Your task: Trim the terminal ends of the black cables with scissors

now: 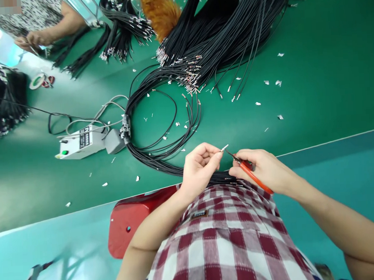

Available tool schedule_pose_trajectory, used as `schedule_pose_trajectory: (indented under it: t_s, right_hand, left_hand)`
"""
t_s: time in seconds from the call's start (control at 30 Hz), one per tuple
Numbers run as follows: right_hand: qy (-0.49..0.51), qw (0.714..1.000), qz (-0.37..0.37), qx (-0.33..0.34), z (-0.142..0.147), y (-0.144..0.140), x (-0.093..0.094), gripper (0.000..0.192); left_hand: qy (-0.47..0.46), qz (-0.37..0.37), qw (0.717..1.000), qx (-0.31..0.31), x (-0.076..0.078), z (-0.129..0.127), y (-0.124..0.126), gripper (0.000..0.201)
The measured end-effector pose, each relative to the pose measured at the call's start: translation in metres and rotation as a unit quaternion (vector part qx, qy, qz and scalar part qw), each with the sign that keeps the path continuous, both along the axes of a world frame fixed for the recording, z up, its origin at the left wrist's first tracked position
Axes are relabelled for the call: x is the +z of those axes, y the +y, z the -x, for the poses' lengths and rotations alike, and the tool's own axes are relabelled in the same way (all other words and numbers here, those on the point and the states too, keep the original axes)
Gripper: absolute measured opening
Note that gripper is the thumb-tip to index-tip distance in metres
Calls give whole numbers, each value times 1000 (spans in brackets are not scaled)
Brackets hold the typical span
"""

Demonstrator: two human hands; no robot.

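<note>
Two hands meet just above our shirt: our left hand point(198, 166) pinches a wire's terminal point(224, 147) up clear of the table, while our right hand point(263, 169) grips the red cutters point(253, 176) for a close nip.

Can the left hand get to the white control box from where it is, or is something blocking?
Probably yes. The left hand pinches a wire end; the white control box sits off to its left on the green table, with only wire loops between.
</note>
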State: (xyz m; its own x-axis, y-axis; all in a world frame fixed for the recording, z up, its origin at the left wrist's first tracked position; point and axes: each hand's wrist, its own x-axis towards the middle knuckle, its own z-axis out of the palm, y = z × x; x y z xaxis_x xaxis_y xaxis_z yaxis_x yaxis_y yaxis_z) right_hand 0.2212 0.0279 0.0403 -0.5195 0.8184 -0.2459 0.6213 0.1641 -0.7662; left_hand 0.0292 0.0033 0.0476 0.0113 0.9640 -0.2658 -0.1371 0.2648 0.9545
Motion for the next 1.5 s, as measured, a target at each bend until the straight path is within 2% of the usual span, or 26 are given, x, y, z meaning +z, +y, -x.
schedule_pose_trajectory:
  t_s: [0.23, 0.43, 0.5, 0.7, 0.83, 1.0, 1.17, 1.3, 1.4, 1.5]
  right_hand:
    - [24, 999, 44, 3, 9, 10, 4, 47]
    - [103, 981, 160, 28, 9, 14, -4, 52]
    - [104, 979, 171, 36, 9, 15, -2, 54]
    - [-18, 995, 97, 27, 8, 15, 10, 53]
    - [14, 992, 120, 34, 10, 13, 4, 55]
    - [33, 990, 137, 2, 11, 5, -12, 54]
    - [17, 992, 123, -2, 2, 1, -14, 47]
    - [77, 991, 99, -45, -8, 8, -10, 34]
    - [169, 981, 26, -87, -12, 16, -1, 22]
    - [190, 981, -43, -16, -11, 22, 11, 15]
  left_hand:
    - [-2, 6, 1000, 0, 2, 0, -1, 32]
    - [-14, 13, 1000, -15, 2, 2, -1, 32]
    - [-16, 16, 1000, -21, 2, 3, -1, 31]
    - [-6, 4, 1000, -21, 2, 2, -1, 31]
    - [-1, 0, 1000, -23, 2, 2, -2, 31]
    - [-31, 25, 999, -26, -1, 7, 0, 30]
    - [-45, 33, 998, -25, -2, 10, 3, 29]
    - [-37, 45, 997, -47, 0, 9, 3, 29]
    - [-5, 57, 994, -98, 3, 7, 2, 33]
    - [35, 51, 989, -135, 4, 4, 1, 33]
